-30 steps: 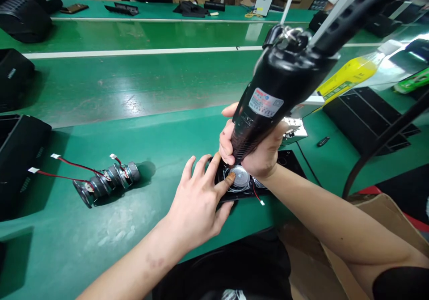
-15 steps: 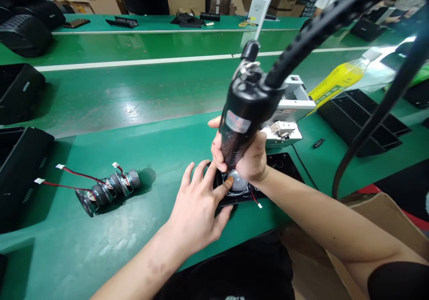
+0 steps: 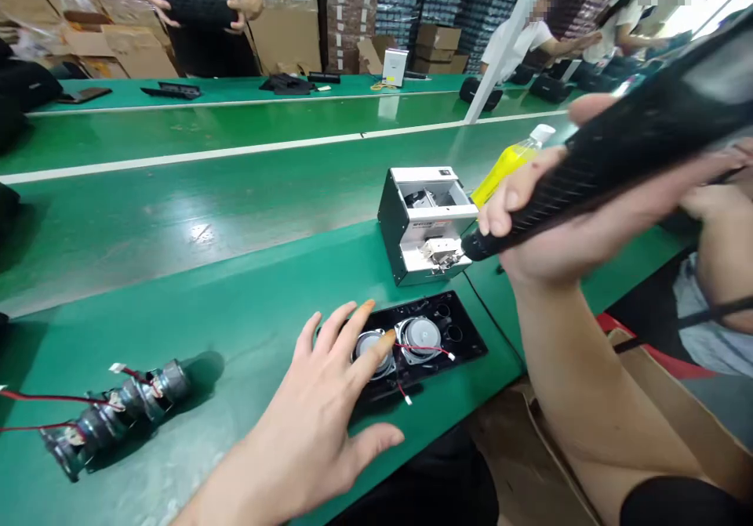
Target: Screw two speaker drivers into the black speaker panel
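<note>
My right hand is wrapped round a black electric screwdriver, raised and tilted over to the left. Its tip is at the front slot of a black-and-white screw feeder; whether a screw is on the bit cannot be made out. With fingers spread, my left hand hovers over or rests on the left end of a black speaker panel. Two round speaker drivers sit in that panel, a right one and a left one partly behind my fingers. Both have red leads with white plugs.
A row of loose speaker drivers lies on the green bench at left. Behind the feeder stands a yellow bottle. Across the bench a person holds a black case. A cardboard box is at lower right.
My right hand has lifted the screwdriver off the panel and swung its tip to the screw feeder. My left hand has loosened from the panel's edge. The view has shifted.
</note>
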A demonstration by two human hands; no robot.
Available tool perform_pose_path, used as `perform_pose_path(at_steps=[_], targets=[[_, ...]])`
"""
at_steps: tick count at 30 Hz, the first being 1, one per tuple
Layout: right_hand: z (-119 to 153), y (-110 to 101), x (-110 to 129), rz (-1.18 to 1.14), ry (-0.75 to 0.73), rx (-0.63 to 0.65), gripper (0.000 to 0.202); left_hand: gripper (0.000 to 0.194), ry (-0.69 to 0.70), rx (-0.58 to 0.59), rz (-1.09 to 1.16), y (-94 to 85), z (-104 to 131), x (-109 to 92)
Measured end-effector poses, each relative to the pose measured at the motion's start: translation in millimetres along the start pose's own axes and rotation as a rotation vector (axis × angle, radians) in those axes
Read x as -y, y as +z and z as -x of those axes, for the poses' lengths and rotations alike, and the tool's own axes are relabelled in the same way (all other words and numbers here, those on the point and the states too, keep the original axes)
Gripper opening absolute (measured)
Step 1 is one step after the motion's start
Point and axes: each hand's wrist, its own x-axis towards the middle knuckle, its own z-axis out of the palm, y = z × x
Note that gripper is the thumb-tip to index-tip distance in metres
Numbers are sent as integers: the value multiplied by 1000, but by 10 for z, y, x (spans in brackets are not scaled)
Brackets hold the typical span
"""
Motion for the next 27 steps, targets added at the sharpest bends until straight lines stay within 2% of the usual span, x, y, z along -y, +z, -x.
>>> perform_pose_path(at_steps=[2, 5, 10, 12, 17, 21, 25, 27], targets=[[-13, -79, -168, 8, 1, -51, 53, 84, 27, 55, 21, -7, -189, -77], [16, -143, -329, 17, 66, -44, 56, 87, 37, 99, 36, 68, -420, -172], [61, -194, -372, 33, 204, -27, 57, 79, 61, 113, 56, 196, -544, -255], [73, -187, -385, 36, 213, -53, 60, 69, 55, 112, 61, 204, -550, -277], [95, -147, -395, 30, 195, -112, 75, 27, 42, 130, 116, 163, -556, -299], [115, -153, -183, -41, 190, -126, 70, 12, 50, 86, 172, 124, -543, -262], [114, -242, 247, -78, 245, -95, 61, 19, 79, 42, 162, 125, -551, -200], [127, -307, 442, -19, 308, -6, 59, 24, 95, 1, 127, 152, -561, -172]])
